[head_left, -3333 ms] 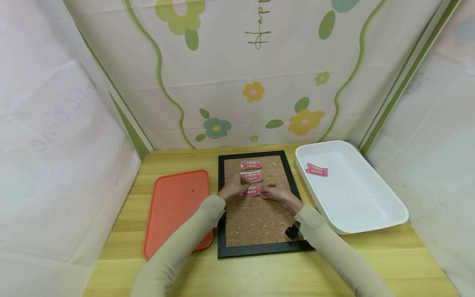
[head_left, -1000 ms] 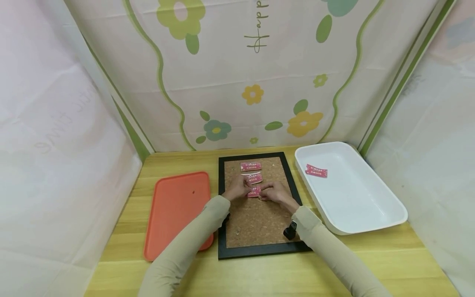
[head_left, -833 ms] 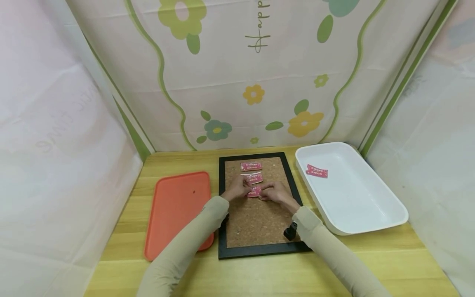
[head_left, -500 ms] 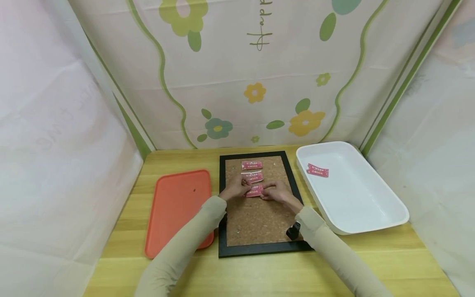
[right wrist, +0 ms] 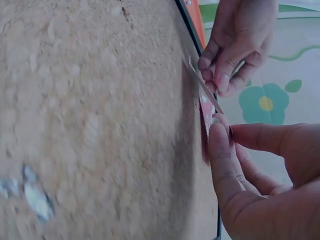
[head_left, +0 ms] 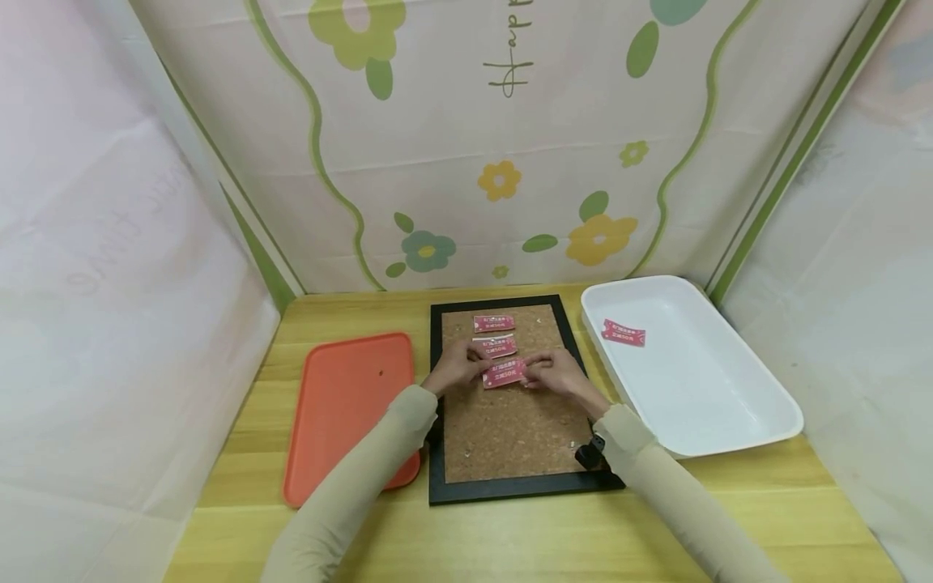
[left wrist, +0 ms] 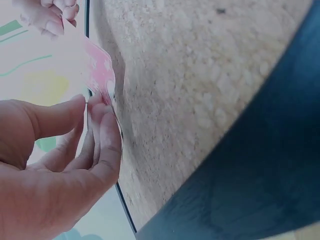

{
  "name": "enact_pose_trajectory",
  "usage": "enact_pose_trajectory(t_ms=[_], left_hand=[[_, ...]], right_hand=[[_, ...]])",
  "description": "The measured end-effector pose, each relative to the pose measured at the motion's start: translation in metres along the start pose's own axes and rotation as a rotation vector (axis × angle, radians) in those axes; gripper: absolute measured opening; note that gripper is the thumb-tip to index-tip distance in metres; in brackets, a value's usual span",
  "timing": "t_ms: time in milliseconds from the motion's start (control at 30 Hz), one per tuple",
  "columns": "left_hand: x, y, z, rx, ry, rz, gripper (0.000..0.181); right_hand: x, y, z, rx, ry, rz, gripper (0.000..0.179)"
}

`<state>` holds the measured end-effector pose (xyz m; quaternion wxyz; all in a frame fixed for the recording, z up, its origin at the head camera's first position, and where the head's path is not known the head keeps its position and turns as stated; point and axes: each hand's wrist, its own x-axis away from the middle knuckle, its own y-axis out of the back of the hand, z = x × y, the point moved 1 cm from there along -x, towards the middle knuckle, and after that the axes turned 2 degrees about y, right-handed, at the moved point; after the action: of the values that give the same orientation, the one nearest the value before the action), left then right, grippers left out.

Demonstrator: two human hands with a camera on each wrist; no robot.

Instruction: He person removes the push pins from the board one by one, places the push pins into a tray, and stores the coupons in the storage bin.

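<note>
A pink paper coupon (head_left: 504,373) is held by both hands over the cork board (head_left: 510,437), its face up in the head view. My right hand (head_left: 555,373) pinches its right end between thumb and fingers. My left hand (head_left: 459,366) has its bent fingertips at the left end, close beside the cork; the left wrist view shows thumb and index nearly meeting there. In the right wrist view the coupon (right wrist: 206,87) stands edge-on, partly away from the cork. Just above lie a middle coupon (head_left: 500,347), partly covered by my left hand, and a top coupon (head_left: 493,324).
An orange-red tray (head_left: 350,405) lies left of the black-framed board. At the right stands a white tray (head_left: 700,389) with another pink coupon (head_left: 623,333) in it. Small shiny bits (right wrist: 37,200) sit on the cork below the hands. Patterned cloth (head_left: 437,162) walls the back.
The bottom coupon has shifted slightly right and now sits tilted, its right end higher, with more of its face showing. My right hand has moved right with it; my left hand drew slightly left.
</note>
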<state>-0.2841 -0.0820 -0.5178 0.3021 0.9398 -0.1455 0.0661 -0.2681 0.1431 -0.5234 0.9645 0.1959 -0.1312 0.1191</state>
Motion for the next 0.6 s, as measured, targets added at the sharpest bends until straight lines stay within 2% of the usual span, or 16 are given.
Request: enact_pose_trajectory(t_ms=[200, 333, 600], left_hand=[[0.002, 0.006, 0.003, -0.001, -0.02, -0.046, 0.011], [0.003, 0.009, 0.008, 0.004, -0.024, -0.085, 0.012], [0.007, 0.019, 0.015, 0.036, -0.025, -0.1, 0.016]], right_hand=[[0.003, 0.014, 0.002, -0.017, 0.033, -0.031, 0.03], [0.007, 0.026, 0.006, -0.008, 0.058, -0.02, 0.033], [0.012, 0.057, 0.01, -0.051, 0.084, -0.034, 0.034]])
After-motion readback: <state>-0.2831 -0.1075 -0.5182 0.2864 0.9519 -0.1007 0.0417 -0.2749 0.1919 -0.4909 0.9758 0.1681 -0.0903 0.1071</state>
